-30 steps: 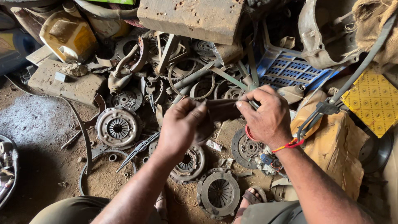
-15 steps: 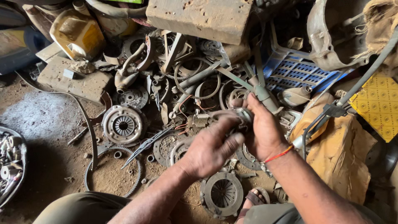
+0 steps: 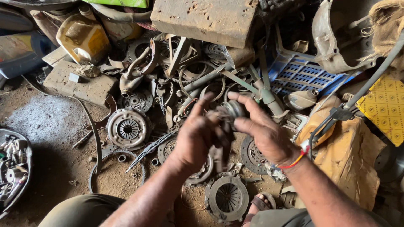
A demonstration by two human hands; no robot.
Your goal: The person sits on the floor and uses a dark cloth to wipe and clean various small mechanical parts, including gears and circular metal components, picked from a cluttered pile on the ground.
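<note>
The small round metal part (image 3: 232,108), grey and grimy, sits above the middle of the scrap heap, pinched between the thumb and fingers (image 3: 244,103) of the right hand (image 3: 264,135). Half a second ago both hands were cupped close around it with a wired piece showing; now the right hand has turned palm-up and its fingers are spread around the part, while the left hand (image 3: 198,141) has rolled over so that its index finger points far and upward, its other fingers curled on something dark that hangs down toward the floor. A second ago that dark thing looked like a strip stretched between the two hands; it now appears bunched and blurred, so the work seems to have passed from stretching to turning the part over for a look. What the dark piece is, and whether it joins the round part, cannot be told, since motion blur smears both. Below the hands lie a clutch pressure plate (image 3: 227,197) near the sandalled foot (image 3: 261,204), another pressure plate (image 3: 127,128) to the left, and a toothed belt (image 3: 97,145) on the dirt floor (image 3: 46,126). Far right, a blue plastic crate (image 3: 301,75) is partly hidden by a bell housing (image 3: 336,38); a tub of small parts (image 3: 12,168) is cut off at the left edge.
</note>
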